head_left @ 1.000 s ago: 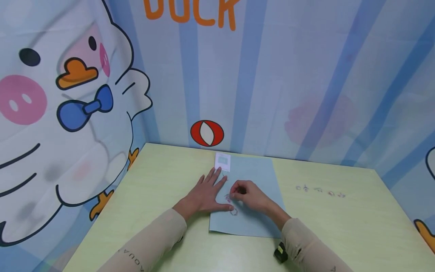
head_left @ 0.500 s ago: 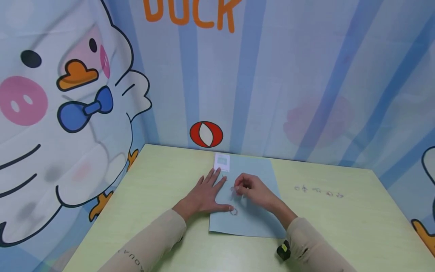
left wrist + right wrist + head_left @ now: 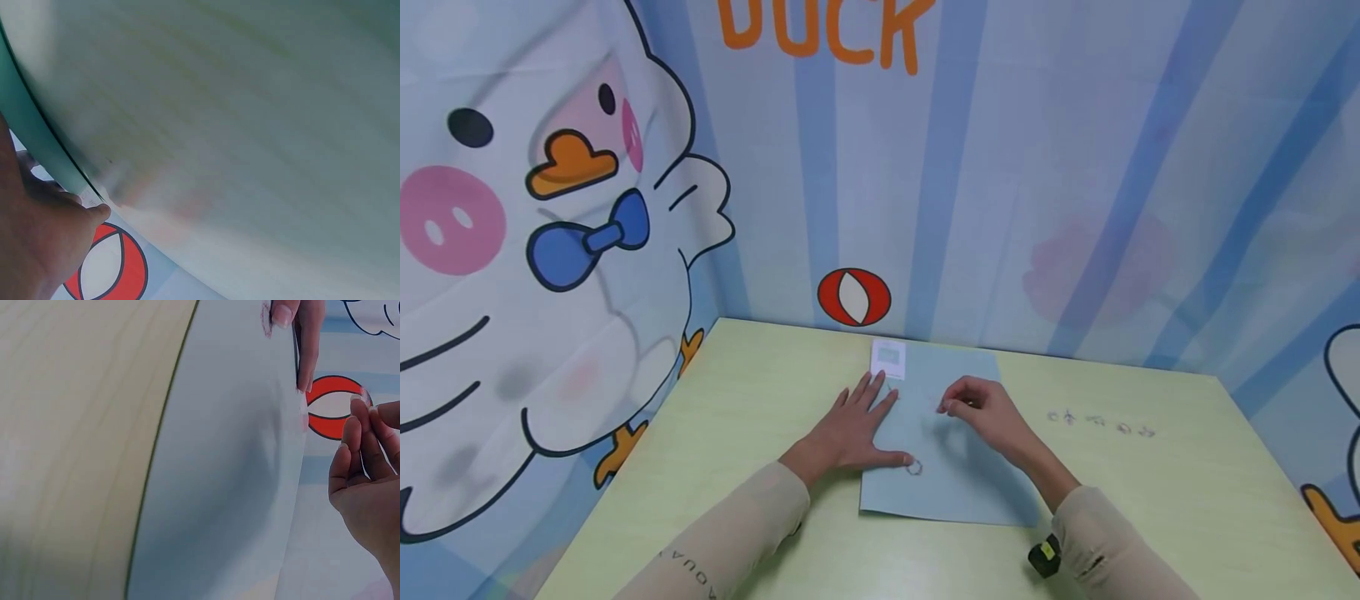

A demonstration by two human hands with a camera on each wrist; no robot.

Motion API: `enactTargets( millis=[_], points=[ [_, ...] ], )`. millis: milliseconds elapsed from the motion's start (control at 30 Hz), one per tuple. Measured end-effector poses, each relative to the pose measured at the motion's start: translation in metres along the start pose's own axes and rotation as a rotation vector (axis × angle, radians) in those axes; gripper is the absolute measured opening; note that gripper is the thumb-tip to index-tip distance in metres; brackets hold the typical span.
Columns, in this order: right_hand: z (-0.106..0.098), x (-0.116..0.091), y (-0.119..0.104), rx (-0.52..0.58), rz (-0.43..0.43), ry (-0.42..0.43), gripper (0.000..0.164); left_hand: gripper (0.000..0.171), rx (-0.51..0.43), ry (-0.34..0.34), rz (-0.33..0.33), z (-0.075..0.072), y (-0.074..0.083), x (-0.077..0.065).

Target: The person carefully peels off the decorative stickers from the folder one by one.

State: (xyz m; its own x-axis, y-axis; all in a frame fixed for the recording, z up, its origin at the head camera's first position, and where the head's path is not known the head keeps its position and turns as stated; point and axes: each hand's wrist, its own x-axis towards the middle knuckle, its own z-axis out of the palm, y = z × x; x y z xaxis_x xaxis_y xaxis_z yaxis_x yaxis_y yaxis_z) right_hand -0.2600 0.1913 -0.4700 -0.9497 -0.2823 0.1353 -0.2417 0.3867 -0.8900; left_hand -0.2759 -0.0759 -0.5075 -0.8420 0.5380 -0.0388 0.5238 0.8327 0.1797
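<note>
Piece, small, translucent (image 3: 364, 393): pinched in right hand's (image 3: 988, 417) fingers, now shifted rightward above blue sheet (image 3: 955, 500), so apparently detached; left hand (image 3: 850, 429), fingers spread, rests on sheet, thumb by small ring (image 3: 918, 471).

Backdrop (image 3: 880, 167): cloth striped in two blues, lightly creased
Table (image 3: 1225, 500): pale yellow-green, far edge along the backdrop
Duck (image 3: 572, 333): large, white, printed at left, with orange beak (image 3: 571, 165), blue bow tie (image 3: 602, 238) and pink cheeks (image 3: 452, 192)
Lettering (image 3: 832, 32): orange "DUCK", cut off at the top of the view
Oval (image 3: 854, 297): red and white, black-outlined, just above the table's far edge
Pink patch (image 3: 1097, 267): right of centre, perhaps a print, too faint to tell
</note>
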Motion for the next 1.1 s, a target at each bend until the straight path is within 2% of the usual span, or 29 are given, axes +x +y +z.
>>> enactTargets(
  millis=[200, 400, 600, 867, 1100],
  points=[
    [-0.002, -0.002, 0.005, -0.025, 0.042, 0.023, 0.007, 0.114, -0.008, -0.003, 0.004, -0.001, 0.000, -0.001],
    [-0.005, -0.004, 0.009, -0.046, 0.046, 0.042, 0.020, 0.114, -0.015, -0.005, 0.003, 0.000, -0.001, -0.001],
    [-0.013, -0.007, 0.011, -0.060, 0.050, 0.063, 0.012, 0.114, -0.015, -0.003, 0.003, -0.001, 0.000, -0.001],
    [-0.032, -0.013, 0.013, -0.023, 0.041, 0.073, 0.013, 0.113, -0.021, -0.002, 0.016, -0.002, -0.001, -0.002],
    [-0.058, -0.019, 0.020, -0.023, 0.071, 0.142, 0.017, 0.113, -0.024, -0.008, 0.018, -0.003, -0.001, -0.002]
  ],
)
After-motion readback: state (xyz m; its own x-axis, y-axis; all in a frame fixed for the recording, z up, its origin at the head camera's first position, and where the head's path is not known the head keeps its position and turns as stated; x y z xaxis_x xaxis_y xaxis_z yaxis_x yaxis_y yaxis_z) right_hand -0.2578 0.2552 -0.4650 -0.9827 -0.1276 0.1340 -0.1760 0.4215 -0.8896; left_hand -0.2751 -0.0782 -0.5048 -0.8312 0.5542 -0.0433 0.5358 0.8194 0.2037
